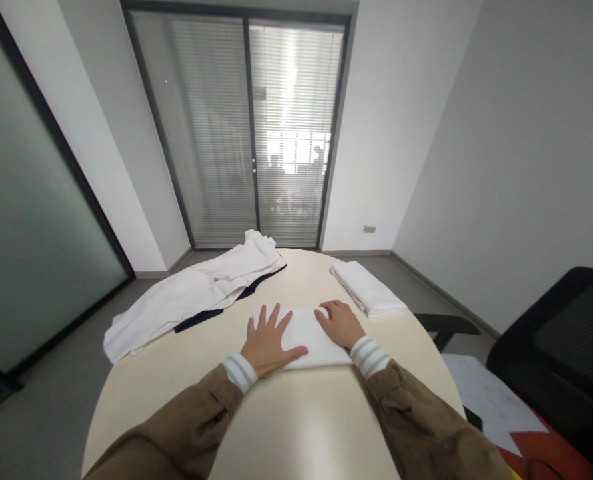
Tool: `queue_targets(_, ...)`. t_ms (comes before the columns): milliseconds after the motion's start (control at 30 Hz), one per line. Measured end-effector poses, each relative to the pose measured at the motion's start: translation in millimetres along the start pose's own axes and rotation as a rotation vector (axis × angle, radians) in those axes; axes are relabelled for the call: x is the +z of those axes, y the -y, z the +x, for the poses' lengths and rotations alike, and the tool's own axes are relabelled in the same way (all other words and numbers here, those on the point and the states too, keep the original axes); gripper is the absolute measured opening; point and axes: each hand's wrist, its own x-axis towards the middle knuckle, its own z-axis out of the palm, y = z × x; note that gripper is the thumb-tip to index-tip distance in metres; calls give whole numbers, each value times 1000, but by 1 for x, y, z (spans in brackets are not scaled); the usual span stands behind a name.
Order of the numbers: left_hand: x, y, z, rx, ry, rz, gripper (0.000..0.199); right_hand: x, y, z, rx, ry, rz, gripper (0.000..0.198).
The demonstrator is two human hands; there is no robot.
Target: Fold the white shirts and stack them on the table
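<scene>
Cloth [307,330] on table [286,427]. Hands apart: left hand [269,343] spread flat on it; right hand [342,324] bent at far edge, grip unclear. Folded stack [371,290] beyond; garments [191,293] left; chair [571,340] right.

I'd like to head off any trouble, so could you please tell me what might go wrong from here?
The white cloth under the left hand and right hand could wrinkle if they press unevenly. The folded cloth, its corner at the table edge, might fall if nudged. The loose white fabric seems to overhang the left edge and could slide off.
</scene>
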Motion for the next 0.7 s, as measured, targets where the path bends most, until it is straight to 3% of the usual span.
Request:
queue_targets(100,5,11,8,-73,-91,-59,80,-2,-17,5,45,-63,-30,44)
queue_targets(233,12,34,20,-199,-225,-114,66,-3,-37,10,-9,-57,103,41)
queue_targets(400,13,51,24,-167,-410,-180,55,2,-48,14,-11,-101,277,41)
queue_targets(533,13,56,28,-146,-526,-516,52,3,-45,15,38,-114,512,44)
queue_targets(700,5,53,32,-292,-593,-1019,61,-5,-38,15,18,-293,817,42)
